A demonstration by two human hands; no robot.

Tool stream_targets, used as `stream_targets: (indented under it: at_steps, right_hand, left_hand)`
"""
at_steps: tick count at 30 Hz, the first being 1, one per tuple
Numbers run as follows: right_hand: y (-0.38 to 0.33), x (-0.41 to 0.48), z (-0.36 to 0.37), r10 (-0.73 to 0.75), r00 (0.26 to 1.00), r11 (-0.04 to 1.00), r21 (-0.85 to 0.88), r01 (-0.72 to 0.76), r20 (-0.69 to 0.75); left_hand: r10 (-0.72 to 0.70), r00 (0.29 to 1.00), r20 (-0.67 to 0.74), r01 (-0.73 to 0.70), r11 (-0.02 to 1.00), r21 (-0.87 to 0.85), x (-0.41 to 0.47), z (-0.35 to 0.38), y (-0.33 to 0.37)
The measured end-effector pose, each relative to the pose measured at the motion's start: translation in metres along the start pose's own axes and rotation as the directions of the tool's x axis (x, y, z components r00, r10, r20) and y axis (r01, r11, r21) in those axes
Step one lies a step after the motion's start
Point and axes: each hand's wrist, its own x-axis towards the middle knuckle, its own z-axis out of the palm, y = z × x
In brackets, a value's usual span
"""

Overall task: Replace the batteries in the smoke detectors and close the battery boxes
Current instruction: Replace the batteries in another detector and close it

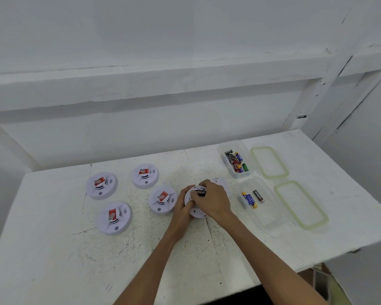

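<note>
A white smoke detector [197, 211] lies face down at the table's middle, its battery bay open with a black battery [200, 192] showing in it. My left hand [182, 209] grips the detector's left side. My right hand [213, 200] rests on top of it, fingers pressed at the battery. A white cover piece [220, 182] lies just behind my right hand. Several more detectors sit face up to the left, the nearest [162, 200] beside my left hand. A far clear box [237, 160] holds several batteries; a near clear box [260, 202] holds two.
Two green-rimmed clear lids [269, 162] [301, 205] lie to the right of the boxes. The white table [53, 249] ends at a right-hand edge close to the lids. A white wall ledge runs behind the table.
</note>
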Motion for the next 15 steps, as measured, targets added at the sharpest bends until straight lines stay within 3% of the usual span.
stream_targets:
  at_steps: [15]
  right_hand:
    - [-0.019, 0.005, -0.005, 0.038, 0.997, 0.990, -0.140, -0.029, 0.065]
  left_hand:
    - [-0.104, 0.995, 0.000, 0.103, 0.985, -0.138, 0.001, 0.001, -0.002]
